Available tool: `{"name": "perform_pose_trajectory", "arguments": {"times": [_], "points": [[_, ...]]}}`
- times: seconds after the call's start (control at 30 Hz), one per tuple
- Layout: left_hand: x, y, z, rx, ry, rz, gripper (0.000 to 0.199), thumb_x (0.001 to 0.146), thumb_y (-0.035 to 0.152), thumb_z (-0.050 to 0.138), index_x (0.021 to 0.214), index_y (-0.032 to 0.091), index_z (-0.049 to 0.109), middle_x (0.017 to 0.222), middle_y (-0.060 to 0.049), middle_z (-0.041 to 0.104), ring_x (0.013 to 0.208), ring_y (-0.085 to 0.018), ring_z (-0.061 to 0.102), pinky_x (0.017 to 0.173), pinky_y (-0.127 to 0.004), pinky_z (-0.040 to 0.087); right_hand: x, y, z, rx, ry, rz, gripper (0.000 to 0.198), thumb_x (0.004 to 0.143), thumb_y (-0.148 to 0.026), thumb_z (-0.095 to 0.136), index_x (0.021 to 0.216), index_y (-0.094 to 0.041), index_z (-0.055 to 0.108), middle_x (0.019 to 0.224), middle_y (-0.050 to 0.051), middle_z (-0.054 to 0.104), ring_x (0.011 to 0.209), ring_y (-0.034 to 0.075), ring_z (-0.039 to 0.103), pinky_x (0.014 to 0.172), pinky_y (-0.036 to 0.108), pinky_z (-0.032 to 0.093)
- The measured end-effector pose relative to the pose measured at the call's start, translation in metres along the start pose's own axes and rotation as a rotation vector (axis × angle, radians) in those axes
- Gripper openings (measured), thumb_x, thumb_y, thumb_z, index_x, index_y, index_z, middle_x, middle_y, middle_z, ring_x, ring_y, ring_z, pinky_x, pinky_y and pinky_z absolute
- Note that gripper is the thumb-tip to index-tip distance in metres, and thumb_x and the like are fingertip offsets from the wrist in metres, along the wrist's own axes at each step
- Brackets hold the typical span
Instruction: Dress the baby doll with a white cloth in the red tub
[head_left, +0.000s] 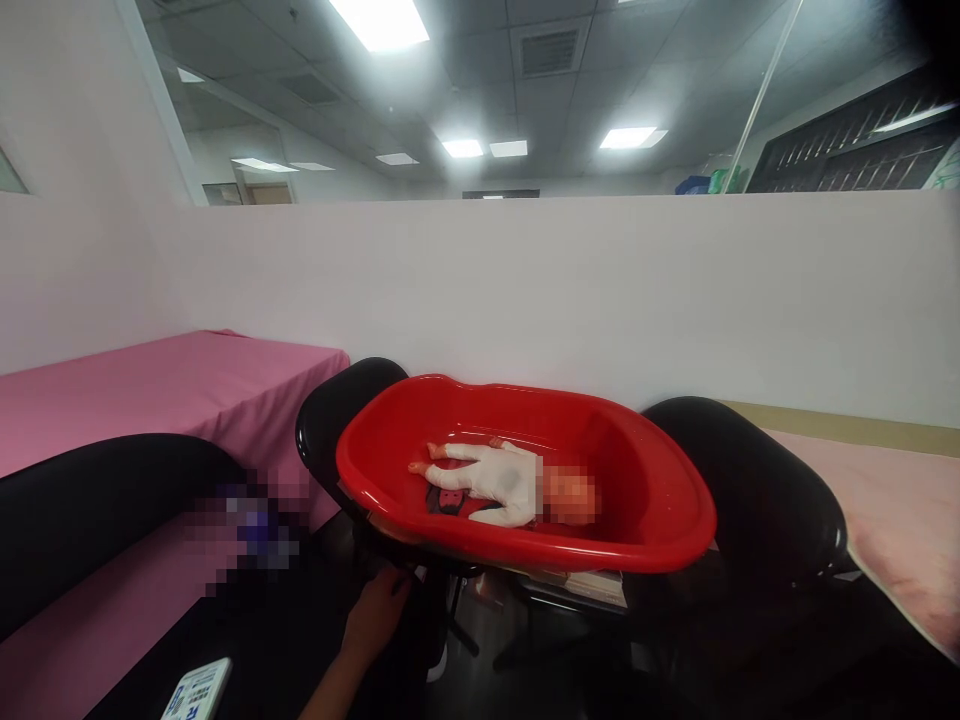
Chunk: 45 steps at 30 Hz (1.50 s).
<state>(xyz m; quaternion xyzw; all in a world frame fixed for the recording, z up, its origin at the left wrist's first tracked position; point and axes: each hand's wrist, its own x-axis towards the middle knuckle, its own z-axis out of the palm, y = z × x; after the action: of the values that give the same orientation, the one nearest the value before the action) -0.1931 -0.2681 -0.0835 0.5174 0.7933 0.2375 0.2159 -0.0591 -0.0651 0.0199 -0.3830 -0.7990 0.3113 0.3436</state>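
My left hand is low in the head view, just below the near rim of a red plastic baby bathtub. Its fingers point away from me into a dark area and are mostly hidden, so I cannot make out anything in them. My right hand does not show. Inside the tub a baby doll in a white suit lies on its back, its head to the right and its bare feet to the left. A dark printed picture shows on the tub floor beside the doll's legs.
Black chairs stand left and right of the tub, under its ends. Another black chair back is nearer on the left. Pink cloth drapes a table. A white labelled object lies low left. Behind runs a white partition.
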Motion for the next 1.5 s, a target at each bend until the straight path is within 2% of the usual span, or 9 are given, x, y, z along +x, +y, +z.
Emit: {"name": "perform_pose_trajectory", "arguments": {"times": [0.33, 0.5, 0.67, 0.87, 1.17, 1.33, 1.5], "points": [[-0.004, 0.007, -0.004, -0.001, -0.022, -0.034, 0.034, 0.086, 0.039, 0.036, 0.104, 0.024, 0.061, 0.113, -0.003, 0.061, 0.104, -0.018, 0.055, 0.088, -0.029, 0.038, -0.018, -0.034, -0.021, 0.015, 0.024, 0.032, 0.060, 0.073, -0.020, 0.017, 0.107, -0.042, 0.062, 0.117, -0.019, 0.055, 0.128, 0.012, 0.027, 0.075, 0.031, 0.037], [-0.003, 0.007, -0.003, 0.004, -0.005, -0.043, 0.033, 0.086, 0.038, 0.038, 0.104, 0.023, 0.061, 0.113, -0.003, 0.062, 0.104, -0.018, 0.055, 0.088, -0.029, 0.038, -0.022, -0.042, -0.026, 0.026, 0.029, 0.027, 0.061, 0.073, -0.019, 0.016, 0.105, -0.041, 0.063, 0.114, -0.019, 0.057, 0.128, 0.011, 0.027, 0.075, 0.030, 0.037], [-0.001, 0.004, -0.002, 0.023, -0.011, -0.030, 0.034, 0.086, 0.038, 0.037, 0.105, 0.023, 0.060, 0.114, -0.003, 0.061, 0.105, -0.018, 0.055, 0.089, -0.029, 0.038, -0.020, -0.039, -0.024, 0.032, 0.037, 0.028, 0.064, 0.071, -0.018, 0.015, 0.106, -0.042, 0.062, 0.115, -0.020, 0.056, 0.127, 0.012, 0.028, 0.074, 0.031, 0.037], [0.000, 0.000, 0.000, 0.030, -0.002, -0.001, 0.034, 0.087, 0.038, 0.037, 0.106, 0.023, 0.060, 0.114, -0.002, 0.061, 0.106, -0.018, 0.055, 0.092, -0.029, 0.037, -0.017, -0.028, -0.010, 0.040, 0.041, 0.052, 0.065, 0.071, -0.018, 0.014, 0.107, -0.042, 0.062, 0.116, -0.019, 0.056, 0.127, 0.012, 0.027, 0.074, 0.030, 0.037], [-0.002, 0.003, -0.002, 0.006, -0.003, -0.040, 0.033, 0.086, 0.039, 0.038, 0.105, 0.023, 0.060, 0.112, -0.003, 0.061, 0.104, -0.018, 0.055, 0.089, -0.030, 0.038, -0.014, -0.009, 0.009, 0.049, 0.031, 0.080, 0.065, 0.071, -0.017, 0.014, 0.110, -0.042, 0.059, 0.117, -0.019, 0.055, 0.128, 0.012, 0.026, 0.076, 0.031, 0.037], [-0.001, 0.001, -0.001, 0.008, 0.000, -0.026, 0.035, 0.086, 0.041, 0.035, 0.105, 0.023, 0.060, 0.113, -0.003, 0.061, 0.104, -0.018, 0.055, 0.090, -0.029, 0.037, -0.014, -0.003, 0.009, 0.045, 0.014, 0.090, 0.064, 0.072, -0.019, 0.015, 0.116, -0.043, 0.055, 0.120, -0.018, 0.053, 0.127, 0.013, 0.027, 0.074, 0.031, 0.037], [0.000, 0.002, -0.001, 0.017, 0.001, -0.018, 0.035, 0.086, 0.041, 0.036, 0.104, 0.023, 0.060, 0.112, -0.003, 0.061, 0.104, -0.018, 0.055, 0.091, -0.030, 0.037, -0.013, -0.007, 0.003, 0.038, 0.013, 0.080, 0.064, 0.072, -0.018, 0.014, 0.112, -0.044, 0.058, 0.119, -0.019, 0.054, 0.126, 0.012, 0.029, 0.074, 0.029, 0.037]]}}
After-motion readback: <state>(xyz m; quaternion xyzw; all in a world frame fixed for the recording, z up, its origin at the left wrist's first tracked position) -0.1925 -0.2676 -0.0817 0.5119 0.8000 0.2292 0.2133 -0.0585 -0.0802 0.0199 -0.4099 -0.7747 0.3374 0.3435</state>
